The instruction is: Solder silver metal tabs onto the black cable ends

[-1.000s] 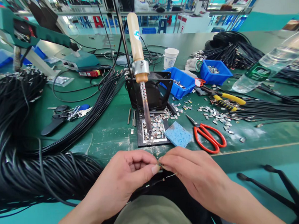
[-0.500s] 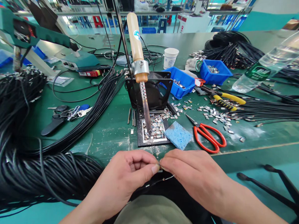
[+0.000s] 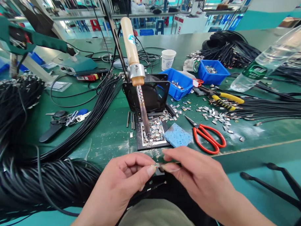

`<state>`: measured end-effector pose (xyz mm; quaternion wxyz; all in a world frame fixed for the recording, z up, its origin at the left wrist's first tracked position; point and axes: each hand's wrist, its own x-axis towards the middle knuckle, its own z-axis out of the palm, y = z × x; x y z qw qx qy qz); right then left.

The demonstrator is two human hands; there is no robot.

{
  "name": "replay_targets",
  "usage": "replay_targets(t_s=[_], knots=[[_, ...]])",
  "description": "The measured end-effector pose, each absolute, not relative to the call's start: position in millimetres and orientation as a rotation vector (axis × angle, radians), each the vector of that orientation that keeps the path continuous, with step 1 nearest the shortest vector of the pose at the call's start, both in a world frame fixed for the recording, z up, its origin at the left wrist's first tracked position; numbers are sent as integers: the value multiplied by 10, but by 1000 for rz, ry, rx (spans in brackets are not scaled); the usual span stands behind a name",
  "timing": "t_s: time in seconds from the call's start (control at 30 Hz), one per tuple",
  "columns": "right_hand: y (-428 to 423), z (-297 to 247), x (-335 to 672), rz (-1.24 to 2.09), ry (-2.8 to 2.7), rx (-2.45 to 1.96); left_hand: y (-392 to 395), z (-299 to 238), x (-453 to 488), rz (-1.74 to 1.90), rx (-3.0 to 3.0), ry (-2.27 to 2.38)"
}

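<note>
Green, scuffed and flat, spread across most of the view: counter (image 3: 107, 141). Black, glossy and ropelike, heaped at left: cable bundle (image 3: 56, 185), laid in thick parallel loops, probably against tangling. Bare and close together near the counter's front edge, likely for a steady, near look: left hand (image 3: 128, 178), thumb pressed against curled forefinger, gripping the smallest thing of all; right hand (image 3: 199, 174), forefinger lifted off thumb. Cannot judge from here whether gripping anything. Clear plastic with a green label, at far right: bottle (image 3: 255, 71). Pale rounded handle and perforated metal shaft, clamped slantwise: soldering iron (image 3: 130, 44), tip down, apparently to leave fingers free. Dark, square-framed and upright just behind: fan (image 3: 156, 93), perhaps against fumes. Smooth blue plastic, boxy, farther right: bin (image 3: 183, 90), likely for keeping small stuff together. Red-looped and slim-bladed, beyond the right hand: scissors (image 3: 208, 137). Flat, black and pale-bordered beneath the tip: plate (image 3: 146, 148), likely a catch for drips. Porous and blue, just beside: sponge (image 3: 178, 135), handy for wiping. Thin, shiny, rectangular: metal pieces (image 3: 156, 131), piled on the plate and strewn rightward. Tiniest, flecked green and silvery: connector-like piece (image 3: 157, 165), between left fingertips, with a narrow dark continuation toward the right thumb.
</note>
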<state>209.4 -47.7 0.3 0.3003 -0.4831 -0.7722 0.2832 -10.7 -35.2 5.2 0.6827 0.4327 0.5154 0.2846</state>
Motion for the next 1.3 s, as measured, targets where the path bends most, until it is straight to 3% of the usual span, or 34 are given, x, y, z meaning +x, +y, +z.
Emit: replay_targets(t_s=[0.17,0.23,0.7,0.8,1.0,1.3], knots=[[-448,39,1977,1516,-1549,-1415,-360,88,-92,659,977,1147],[-439,46,1927,1657,-1462,-1362,-362,81,-86,664,981,1144],[-445,13,1916,1675,-1454,-1290,-321,27,-120,617,937,1108],[-437,29,1951,1533,-1558,-1356,-315,36,-108,615,933,1108],[-482,72,2069,799,-2003,-1163,-316,64,-105,613,979,1119],[-519,-26,2180,690,-2398,-1119,-318,68,-93,586,972,1109]])
